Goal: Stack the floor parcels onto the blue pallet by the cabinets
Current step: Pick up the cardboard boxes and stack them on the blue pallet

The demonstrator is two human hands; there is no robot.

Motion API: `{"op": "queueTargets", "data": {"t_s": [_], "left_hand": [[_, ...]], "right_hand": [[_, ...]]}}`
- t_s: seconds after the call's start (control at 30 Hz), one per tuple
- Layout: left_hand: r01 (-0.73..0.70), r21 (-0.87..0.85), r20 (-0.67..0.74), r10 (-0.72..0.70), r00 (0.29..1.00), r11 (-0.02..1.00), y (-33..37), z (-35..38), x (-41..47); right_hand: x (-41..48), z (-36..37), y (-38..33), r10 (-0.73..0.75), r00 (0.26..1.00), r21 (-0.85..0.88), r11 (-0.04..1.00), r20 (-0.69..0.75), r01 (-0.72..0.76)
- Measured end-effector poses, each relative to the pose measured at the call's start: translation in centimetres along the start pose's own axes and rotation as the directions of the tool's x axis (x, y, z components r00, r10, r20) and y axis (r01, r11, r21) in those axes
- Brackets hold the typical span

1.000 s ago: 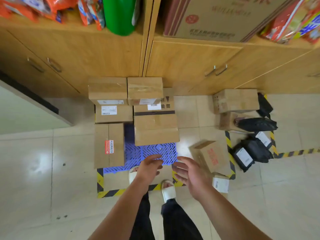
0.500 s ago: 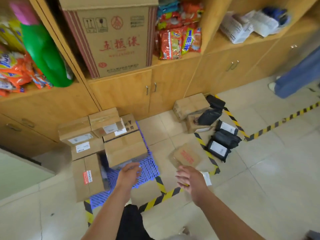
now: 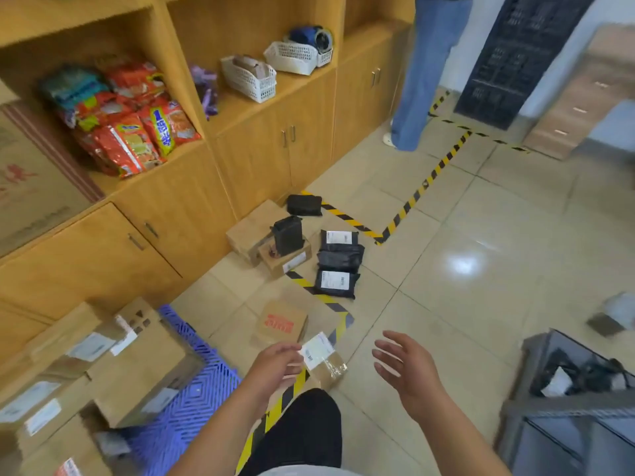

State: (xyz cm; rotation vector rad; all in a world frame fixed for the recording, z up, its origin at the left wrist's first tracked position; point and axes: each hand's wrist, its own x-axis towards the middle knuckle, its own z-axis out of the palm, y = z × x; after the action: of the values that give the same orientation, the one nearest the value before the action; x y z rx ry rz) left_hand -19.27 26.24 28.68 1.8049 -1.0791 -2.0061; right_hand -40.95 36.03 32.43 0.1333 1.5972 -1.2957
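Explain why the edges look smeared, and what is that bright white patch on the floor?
Head view: the patch is glare, a light mirrored in the glossy floor tile; the drawer unit and grey crate at the right edge are smeared, probably by camera motion, while the black parcels mid-frame look fairly sharp; the wide lens bows the lines of the cabinets.

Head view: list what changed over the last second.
The camera swung right, off the blue pallet. Both hands moved with it: the left hand now reaches toward the small labelled box, the right hand hovers open beside it. Nothing gripped or released. The stacked boxes and black bags lie as before.
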Motion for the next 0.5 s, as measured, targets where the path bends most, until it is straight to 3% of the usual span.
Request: {"op": "queueTargets", "data": {"t_s": [0.23,0.33,0.5], "left_hand": [[-0.009,0.095,0.045,0.005,0.999,0.995,7.2,10.8,7.3],[0.006,0.081,0.083,-0.012,0.996,0.997,10.9,15.1,11.3],[0.064,0.014,0.018,-0.064,0.998,0.998,19.1,19.0,17.9]], "right_hand": [[6.7,-5.2,-6.6,-0.026,0.999,0.045,0.999,-0.036,0.027],[11.4,-5.6,-10.9,-0.006,0.999,0.0,1.0,-0.043,0.006],[19.1,-4.4,-20.7,-0.001,0.999,-0.103,0.995,-0.033,-0.002]]}}
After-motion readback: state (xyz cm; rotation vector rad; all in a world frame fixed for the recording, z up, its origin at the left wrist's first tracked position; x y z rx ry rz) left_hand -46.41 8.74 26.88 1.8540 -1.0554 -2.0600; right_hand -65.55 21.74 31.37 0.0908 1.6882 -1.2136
